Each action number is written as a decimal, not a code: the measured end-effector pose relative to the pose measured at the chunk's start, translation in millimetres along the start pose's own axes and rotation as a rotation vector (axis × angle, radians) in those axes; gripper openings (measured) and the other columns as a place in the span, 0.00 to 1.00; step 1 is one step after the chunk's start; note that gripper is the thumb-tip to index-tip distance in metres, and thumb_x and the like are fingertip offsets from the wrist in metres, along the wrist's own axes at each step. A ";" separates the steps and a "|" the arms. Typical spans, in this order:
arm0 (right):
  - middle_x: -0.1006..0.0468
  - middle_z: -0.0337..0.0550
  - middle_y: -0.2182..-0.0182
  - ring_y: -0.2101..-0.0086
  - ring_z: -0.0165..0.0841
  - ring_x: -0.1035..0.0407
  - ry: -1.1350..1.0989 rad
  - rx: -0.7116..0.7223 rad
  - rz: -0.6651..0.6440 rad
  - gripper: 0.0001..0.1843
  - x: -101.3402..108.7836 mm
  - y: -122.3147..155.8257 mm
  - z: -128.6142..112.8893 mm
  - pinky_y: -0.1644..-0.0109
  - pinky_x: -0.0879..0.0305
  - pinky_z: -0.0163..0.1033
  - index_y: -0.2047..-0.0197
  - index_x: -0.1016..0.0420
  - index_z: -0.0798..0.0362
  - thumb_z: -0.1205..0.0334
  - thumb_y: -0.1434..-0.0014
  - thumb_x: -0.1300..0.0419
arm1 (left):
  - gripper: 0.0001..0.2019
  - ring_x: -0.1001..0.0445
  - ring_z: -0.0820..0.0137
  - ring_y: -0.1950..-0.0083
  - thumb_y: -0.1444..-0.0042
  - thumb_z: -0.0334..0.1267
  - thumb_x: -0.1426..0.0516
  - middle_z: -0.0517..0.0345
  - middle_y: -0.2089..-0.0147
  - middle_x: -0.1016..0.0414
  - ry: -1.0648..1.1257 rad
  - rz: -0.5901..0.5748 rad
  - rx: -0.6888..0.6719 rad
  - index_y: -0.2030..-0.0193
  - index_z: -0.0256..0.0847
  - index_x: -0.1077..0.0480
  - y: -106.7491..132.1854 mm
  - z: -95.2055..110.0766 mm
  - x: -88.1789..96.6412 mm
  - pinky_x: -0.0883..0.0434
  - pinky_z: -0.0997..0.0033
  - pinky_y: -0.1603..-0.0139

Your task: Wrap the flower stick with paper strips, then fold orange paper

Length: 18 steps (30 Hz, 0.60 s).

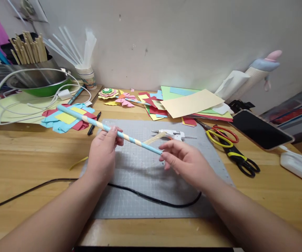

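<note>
the striped stick (130, 137), wrapped in pale blue and cream, hangs slantwise above the grey cutting mat (145, 185). its far end reaches up to the folded blue, red and yellow paper piece (64, 120), and its near end points at the right hand (186, 162). the left hand (102, 154) has it pinched around the middle, thumb and fingers closed on the wrap. the right hand's fingers are loosely curled with the tips at the stick's near end; whether they truly grip it i cannot tell.

to my eye the work is at that near end. it would go best with the left pinch steady and the stick level, the right fingertips pressing lightly so the wrap lies flat.

just behind the stick a glue gun (173, 134) lies on the mat, and a black cable (153, 199) crosses the mat's near side. on the wooden table (22, 157) to the right sit scissors (230, 147) and a phone (260, 129). further back are loose coloured sheets (190, 103) and paper flowers (109, 93). far left, a metal bowl (35, 77) holds wooden sticks, against a plain pale wall (179, 35).
</note>
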State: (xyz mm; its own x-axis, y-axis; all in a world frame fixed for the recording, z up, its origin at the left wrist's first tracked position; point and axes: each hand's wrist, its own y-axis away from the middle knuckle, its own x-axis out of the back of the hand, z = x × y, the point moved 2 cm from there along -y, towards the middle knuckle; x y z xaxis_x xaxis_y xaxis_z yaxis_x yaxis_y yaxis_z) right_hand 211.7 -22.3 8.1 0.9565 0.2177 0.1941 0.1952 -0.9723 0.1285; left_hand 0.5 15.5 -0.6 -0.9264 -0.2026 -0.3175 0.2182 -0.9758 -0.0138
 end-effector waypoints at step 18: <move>0.20 0.43 0.63 0.62 0.35 0.25 -0.656 0.049 -0.019 0.14 -25.7 -1.5 13.9 0.59 0.28 0.41 0.59 0.26 0.49 0.56 0.48 0.33 | 0.12 0.34 0.74 0.70 0.53 0.45 0.36 0.59 0.74 0.30 0.049 -0.101 0.163 0.68 0.37 0.24 9.9 -7.7 -7.4 0.36 0.74 0.67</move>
State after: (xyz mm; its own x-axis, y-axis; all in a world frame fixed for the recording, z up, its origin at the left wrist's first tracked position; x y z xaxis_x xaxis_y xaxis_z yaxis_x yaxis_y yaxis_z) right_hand 189.8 -27.6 -10.6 0.8835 0.1531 -0.4427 0.2081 -0.9750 0.0781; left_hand 11.9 8.0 -5.8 -0.9242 -0.1030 -0.3678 0.0689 -0.9921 0.1047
